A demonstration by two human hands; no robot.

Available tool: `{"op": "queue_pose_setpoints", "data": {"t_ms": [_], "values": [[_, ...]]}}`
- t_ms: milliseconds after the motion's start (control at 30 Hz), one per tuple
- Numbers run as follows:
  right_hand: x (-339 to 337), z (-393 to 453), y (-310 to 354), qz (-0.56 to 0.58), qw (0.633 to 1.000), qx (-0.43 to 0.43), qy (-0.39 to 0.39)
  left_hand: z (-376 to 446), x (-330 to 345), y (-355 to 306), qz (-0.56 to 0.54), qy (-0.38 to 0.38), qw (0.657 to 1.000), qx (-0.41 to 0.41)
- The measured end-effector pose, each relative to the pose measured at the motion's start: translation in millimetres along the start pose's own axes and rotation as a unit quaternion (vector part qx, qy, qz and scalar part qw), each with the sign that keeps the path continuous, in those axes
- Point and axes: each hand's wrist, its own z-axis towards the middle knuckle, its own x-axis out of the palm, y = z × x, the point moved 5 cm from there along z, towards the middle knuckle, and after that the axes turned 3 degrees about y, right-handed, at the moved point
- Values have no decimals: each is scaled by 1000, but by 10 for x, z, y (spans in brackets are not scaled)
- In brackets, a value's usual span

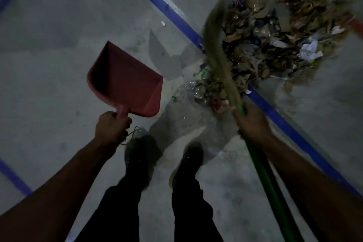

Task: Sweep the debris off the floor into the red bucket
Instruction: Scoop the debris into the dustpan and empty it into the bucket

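Dim light, looking straight down at my own feet on grey concrete floor [59, 61]. My left hand [111, 125] is curled tight round the stub handle of a red dustpan [125, 82]; the pan is held up off the floor, its open mouth tilted up and away from me, nothing visible inside it. A thin loop of cord hangs below that fist.

My right hand [252, 119] grips the green handle [269, 180] of a broom, fingers wrapped round it just where the handle meets the bristles. The bristles [216, 45], a long soft grass bundle, reach forward and are blurred, lying along the left edge of the debris [265, 35].

The debris is a broad heap ahead and to my right: dry leaves, torn paper, scraps of clear plastic, bits of wrapper. It straddles a blue painted line [172, 13] that runs diagonally across the floor. A smaller clump sits just in front of my right hand, near the broom. A red edge [355, 25] shows at far right behind the heap; cannot tell what it belongs to.

My dark shoes [188, 161] stand between the two arms
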Motion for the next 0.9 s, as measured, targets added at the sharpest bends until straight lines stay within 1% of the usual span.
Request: {"op": "queue_pose_setpoints", "data": {"t_ms": [100, 200, 267, 333, 400, 467, 667, 733, 800, 833, 900], "values": [[418, -362, -169, -53, 996, 2, 68, -132, -18, 119, 1, -3, 1000, -16], [817, -555, -391, -144, 980, -2, 137, -188, -15, 261, 7, -4, 999, -38], [964, -559, -565, -183, 968, 7, 170, -184, 15, 360, 8, -2, 999, -51], [946, -436, -721, -197, 962, 33, 184, -164, 66, 450, 11, 2, 998, -57], [788, -215, -814, -198, 965, 62, 162, -146, 130, 523, 10, 9, 998, -62], [556, 57, -841, -203, 969, 80, 113, -137, 207, 583, 3, 17, 998, -66], [-78, 664, -608, -177, 982, 71, 10, -146, 419, 663, -2, 34, 997, -67], [-205, 647, -479, -162, 985, 55, -17, -180, 463, 658, -5, 41, 997, -65], [-218, 474, -344, -131, 991, 16, -36, -222, 490, 624, -9, 49, 997, -66], [-184, 352, -314, -104, 994, -3, -36, -242, 503, 604, -10, 52, 996, -67], [-48, 75, -354, -78, 997, -17, -4, -277, 529, 566, -15, 58, 996, -70]]}}
